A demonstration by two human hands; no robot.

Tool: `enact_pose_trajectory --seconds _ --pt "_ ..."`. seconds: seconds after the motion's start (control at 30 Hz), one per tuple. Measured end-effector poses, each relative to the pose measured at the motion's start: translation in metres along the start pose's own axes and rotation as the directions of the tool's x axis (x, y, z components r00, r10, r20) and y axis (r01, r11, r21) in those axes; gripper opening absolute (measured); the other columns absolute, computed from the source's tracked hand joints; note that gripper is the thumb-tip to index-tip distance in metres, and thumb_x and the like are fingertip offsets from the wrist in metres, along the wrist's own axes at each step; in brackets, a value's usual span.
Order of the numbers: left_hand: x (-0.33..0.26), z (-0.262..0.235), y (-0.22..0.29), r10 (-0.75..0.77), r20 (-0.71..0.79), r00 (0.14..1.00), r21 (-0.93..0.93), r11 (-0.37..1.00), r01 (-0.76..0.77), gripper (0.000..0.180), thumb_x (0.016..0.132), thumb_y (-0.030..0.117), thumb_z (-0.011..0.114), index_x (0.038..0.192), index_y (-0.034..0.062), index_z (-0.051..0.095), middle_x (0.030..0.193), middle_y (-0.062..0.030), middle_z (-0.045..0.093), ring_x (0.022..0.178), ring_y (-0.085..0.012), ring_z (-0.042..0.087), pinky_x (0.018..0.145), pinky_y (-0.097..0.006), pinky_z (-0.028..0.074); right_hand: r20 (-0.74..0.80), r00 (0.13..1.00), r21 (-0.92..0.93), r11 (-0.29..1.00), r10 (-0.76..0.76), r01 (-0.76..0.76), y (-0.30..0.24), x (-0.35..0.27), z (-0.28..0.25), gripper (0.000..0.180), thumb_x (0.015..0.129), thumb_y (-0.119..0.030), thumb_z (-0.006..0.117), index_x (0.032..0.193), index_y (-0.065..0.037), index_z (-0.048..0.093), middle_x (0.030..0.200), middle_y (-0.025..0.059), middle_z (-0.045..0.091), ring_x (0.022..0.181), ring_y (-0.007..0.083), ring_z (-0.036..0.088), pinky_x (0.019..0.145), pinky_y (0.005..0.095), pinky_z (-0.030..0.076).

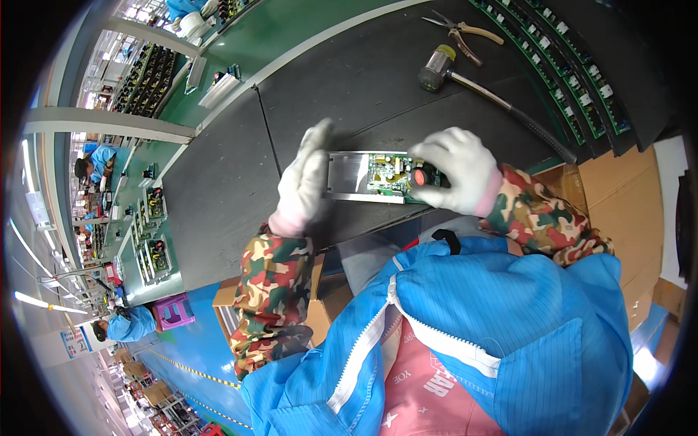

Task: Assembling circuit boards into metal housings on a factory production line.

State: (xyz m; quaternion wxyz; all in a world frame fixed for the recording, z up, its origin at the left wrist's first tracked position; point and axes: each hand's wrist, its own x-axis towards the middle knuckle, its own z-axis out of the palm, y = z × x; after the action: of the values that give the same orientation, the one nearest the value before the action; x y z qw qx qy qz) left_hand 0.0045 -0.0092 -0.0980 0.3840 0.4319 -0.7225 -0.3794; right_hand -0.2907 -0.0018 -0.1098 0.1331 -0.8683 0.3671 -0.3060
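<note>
A green circuit board [387, 174] with yellow and black parts lies partly inside a silver metal channel [350, 174] on the black work mat. My right hand [459, 168], in a white glove, curls its thumb and fingers around the board's right end, beside a round black part with a red top [419, 176]. At the channel's left end my left hand [305, 176], gloved too, stands edge-on with its fingers stretched out and slightly blurred. Its palm faces the channel's end; whether it touches is hard to tell.
Beyond my right hand lie a mallet [435, 69] and pliers [465, 35]. Rows of circuit boards [556, 73] stand at the far right. Cardboard boxes [618, 211] sit beside the bench. Across the left, a green line [174, 221] carries finished-looking units; people work farther off.
</note>
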Motion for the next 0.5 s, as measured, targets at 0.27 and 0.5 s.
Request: enact_pose_trajectory --seconds 0.27,0.5 --pt "-0.008 0.009 -0.018 -0.143 0.056 0.988 -0.111 0.983 0.149 0.069 0.105 0.049 0.02 0.145 -0.0044 0.038 0.155 -0.0206 0.031 0.147 -0.0276 0.023 0.12 -0.036 0.014 0.002 1.0 -0.036 0.999 0.009 -0.009 0.009 -0.023 0.038 0.073 0.087 -0.062 0.054 0.128 -0.002 0.052 0.13 0.0195 0.054 0.125 0.0409 0.049 0.111 0.0488 0.036" --pt "-0.018 0.035 -0.014 -0.265 -0.031 0.964 -0.554 0.807 0.204 0.092 0.098 0.067 0.013 0.149 -0.0096 0.024 0.16 -0.0204 0.017 0.15 -0.0284 0.011 0.121 -0.035 0.006 -0.065 0.964 0.496 0.847 0.257 -0.192 0.003 -0.001 0.029 0.079 0.091 -0.056 0.051 0.143 0.002 0.036 0.143 0.0258 0.041 0.135 0.0402 0.039 0.114 0.0436 0.029"
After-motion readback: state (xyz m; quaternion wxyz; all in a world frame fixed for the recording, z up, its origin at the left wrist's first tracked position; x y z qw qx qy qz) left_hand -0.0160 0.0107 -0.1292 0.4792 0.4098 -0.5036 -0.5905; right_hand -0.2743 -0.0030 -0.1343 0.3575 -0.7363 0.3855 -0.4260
